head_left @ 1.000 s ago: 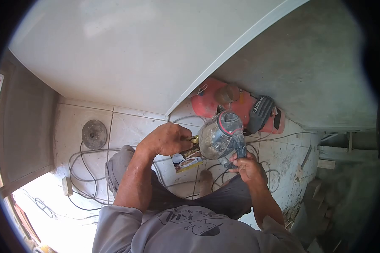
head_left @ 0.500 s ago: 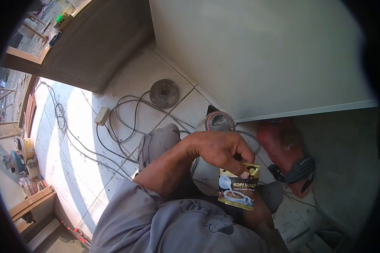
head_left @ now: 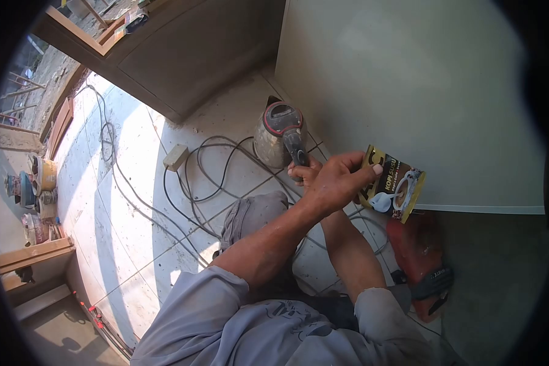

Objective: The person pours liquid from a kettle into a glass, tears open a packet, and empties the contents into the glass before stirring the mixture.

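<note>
I hold a coffee sachet in my left hand, its grip pinching the packet near one end, with the thumb over the printed face and the fingers mostly hidden behind. The sachet is to the right of the kettle and a little nearer to me, tilted, its front turned up so that I can read "KOPI SUSU" beside a picture of a cup and a spoon. My right hand has its grip closed around the lower part of the kettle's black handle, on the side of the kettle towards me. My left forearm passes over my right one, so my arms cross. The kettle looks about upright, its lid rimmed in red and its body spattered with pale stains; I cannot tell whether its base touches the tiled floor. To the left of the kettle lies a small pale box with a cord running from it, and dark cables loop between the box and the kettle. My bent knee is just on the near side of the kettle. A large pale panel stands to its right, and a red object lies beyond the sachet from the kettle, nearer to me, partly hidden by that panel
</note>
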Motion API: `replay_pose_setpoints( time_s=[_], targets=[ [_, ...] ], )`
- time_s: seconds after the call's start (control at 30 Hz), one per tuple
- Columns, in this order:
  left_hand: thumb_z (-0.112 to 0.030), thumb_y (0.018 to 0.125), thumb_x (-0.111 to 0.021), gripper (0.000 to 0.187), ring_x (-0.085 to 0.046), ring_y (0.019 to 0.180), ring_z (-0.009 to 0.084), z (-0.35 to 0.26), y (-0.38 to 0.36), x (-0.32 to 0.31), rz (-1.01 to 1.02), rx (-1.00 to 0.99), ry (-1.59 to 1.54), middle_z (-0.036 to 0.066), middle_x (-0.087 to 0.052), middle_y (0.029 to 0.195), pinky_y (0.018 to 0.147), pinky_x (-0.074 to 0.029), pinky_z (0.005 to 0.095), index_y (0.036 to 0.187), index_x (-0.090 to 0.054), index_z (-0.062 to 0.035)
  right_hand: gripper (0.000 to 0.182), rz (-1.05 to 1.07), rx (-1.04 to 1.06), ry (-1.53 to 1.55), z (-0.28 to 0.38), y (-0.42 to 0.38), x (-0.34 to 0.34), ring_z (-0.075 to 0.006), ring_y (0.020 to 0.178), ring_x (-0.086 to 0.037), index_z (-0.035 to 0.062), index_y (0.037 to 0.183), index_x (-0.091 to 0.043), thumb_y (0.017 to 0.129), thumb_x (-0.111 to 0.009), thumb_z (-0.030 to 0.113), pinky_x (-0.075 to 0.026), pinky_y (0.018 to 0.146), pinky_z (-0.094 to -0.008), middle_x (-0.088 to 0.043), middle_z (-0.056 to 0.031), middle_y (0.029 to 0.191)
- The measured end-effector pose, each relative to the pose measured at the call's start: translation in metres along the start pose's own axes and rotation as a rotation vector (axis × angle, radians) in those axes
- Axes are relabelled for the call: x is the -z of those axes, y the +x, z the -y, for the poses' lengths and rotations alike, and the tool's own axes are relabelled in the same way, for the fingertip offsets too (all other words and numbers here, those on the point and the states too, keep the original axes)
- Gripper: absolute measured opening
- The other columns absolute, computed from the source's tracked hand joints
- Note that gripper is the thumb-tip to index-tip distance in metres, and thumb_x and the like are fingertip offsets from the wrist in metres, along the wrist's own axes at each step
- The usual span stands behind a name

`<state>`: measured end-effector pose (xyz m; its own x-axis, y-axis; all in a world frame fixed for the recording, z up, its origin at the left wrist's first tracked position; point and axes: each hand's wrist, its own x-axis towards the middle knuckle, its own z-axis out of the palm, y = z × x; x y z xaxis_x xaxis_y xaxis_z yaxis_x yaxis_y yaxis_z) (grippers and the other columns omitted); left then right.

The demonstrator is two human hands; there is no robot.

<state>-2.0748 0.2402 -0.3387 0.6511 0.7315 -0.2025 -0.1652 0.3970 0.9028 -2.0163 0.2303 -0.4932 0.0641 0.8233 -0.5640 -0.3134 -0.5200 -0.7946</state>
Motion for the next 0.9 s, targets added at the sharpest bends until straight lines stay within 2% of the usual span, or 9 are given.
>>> replay_pose_setpoints(
  time_s=[0.07, 0.2, 0.37, 0.5, 0.57, 0.8, 0.87, 0.9],
  targets=[
    [-0.034, 0.091, -0.061, 0.034, -0.054, 0.058, 0.0069, 0.003, 0.003, 0.003, 0.002, 0.046, 0.026, 0.0, -0.06, 0.07, 0.051, -0.044, 0.024, 0.096, -0.065, 0.0, 0.017, 0.053, 0.011, -0.051, -0.003, 0.022, -0.009, -0.0071, 0.059, -0.048, 0.0134, 0.083, -0.062, 0.068, -0.068, 0.014, -0.034, 0.052, -0.0219, -0.057, 0.0039, 0.074],
    [-0.031, 0.092, -0.063, 0.033, -0.051, 0.064, 0.0049, 0.013, 0.01, 0.009, 0.003, 0.096, 0.057, -0.002, -0.06, 0.074, 0.056, -0.041, 0.0224, 0.101, -0.066, 0.0001, 0.017, 0.026, -0.012, -0.085, -0.009, 0.04, -0.015, -0.0074, 0.061, -0.049, 0.0126, 0.082, -0.062, 0.066, -0.068, 0.012, -0.036, 0.054, -0.0234, -0.057, 0.004, 0.069],
    [-0.029, 0.092, -0.062, 0.032, -0.051, 0.061, 0.0057, 0.021, 0.018, 0.01, 0.009, 0.028, 0.168, 0.0, -0.058, 0.069, 0.054, -0.041, 0.0242, 0.095, -0.064, 0.0025, 0.016, -0.003, 0.03, 0.007, -0.014, 0.034, -0.024, -0.008, 0.064, -0.051, 0.0108, 0.082, -0.061, 0.066, -0.067, 0.009, -0.037, 0.055, -0.0242, -0.059, 0.0011, 0.077],
    [-0.029, 0.091, -0.062, 0.031, -0.05, 0.06, 0.0065, 0.025, 0.026, 0.01, -0.001, 0.015, 0.191, 0.0, -0.057, 0.066, 0.053, -0.041, 0.0263, 0.091, -0.064, 0.0025, 0.018, 0.052, -0.025, 0.032, -0.028, 0.037, -0.016, -0.0086, 0.068, -0.052, 0.0088, 0.082, -0.061, 0.065, -0.067, 0.005, -0.04, 0.059, -0.0263, -0.06, -0.0005, 0.079],
    [-0.031, 0.086, -0.061, 0.035, -0.055, 0.055, 0.0215, 0.022, 0.029, 0.009, -0.06, -0.048, 0.277, 0.013, -0.055, 0.059, 0.056, -0.043, 0.0381, 0.083, -0.063, 0.0041, 0.021, 0.115, 0.071, -0.028, -0.031, 0.036, -0.021, -0.0103, 0.07, -0.053, 0.0066, 0.083, -0.061, 0.064, -0.067, 0.003, -0.042, 0.065, -0.0265, -0.06, -0.001, 0.079],
    [-0.03, 0.085, -0.06, 0.034, -0.055, 0.055, 0.0271, 0.022, 0.038, 0.007, -0.07, -0.044, 0.351, 0.016, -0.056, 0.059, 0.056, -0.043, 0.0403, 0.081, -0.061, 0.0037, 0.028, 0.118, 0.034, -0.058, -0.035, 0.034, -0.016, -0.014, 0.074, -0.056, 0.0039, 0.092, -0.061, 0.065, -0.069, 0.005, -0.046, 0.072, -0.0285, -0.06, -0.002, 0.083],
    [-0.029, 0.085, -0.06, 0.033, -0.055, 0.055, 0.0278, 0.022, 0.04, 0.005, -0.096, -0.047, 0.422, 0.017, -0.056, 0.06, 0.056, -0.042, 0.0409, 0.08, -0.061, 0.0034, 0.041, 0.201, 0.14, -0.378, -0.045, 0.042, -0.001, -0.018, 0.09, -0.057, 0.002, 0.105, -0.06, 0.068, -0.074, 0.012, -0.046, 0.081, -0.0319, -0.06, -0.0064, 0.097],
    [-0.029, 0.085, -0.06, 0.033, -0.054, 0.054, 0.0276, 0.028, 0.044, 0.005, -0.121, -0.067, 0.43, 0.016, -0.056, 0.059, 0.056, -0.042, 0.0407, 0.08, -0.061, 0.0033, 0.041, 0.162, 0.149, -0.377, -0.047, 0.039, 0.005, -0.018, 0.09, -0.057, 0.002, 0.105, -0.06, 0.068, -0.074, 0.012, -0.046, 0.081, -0.0319, -0.06, -0.0064, 0.097]
  ],
)
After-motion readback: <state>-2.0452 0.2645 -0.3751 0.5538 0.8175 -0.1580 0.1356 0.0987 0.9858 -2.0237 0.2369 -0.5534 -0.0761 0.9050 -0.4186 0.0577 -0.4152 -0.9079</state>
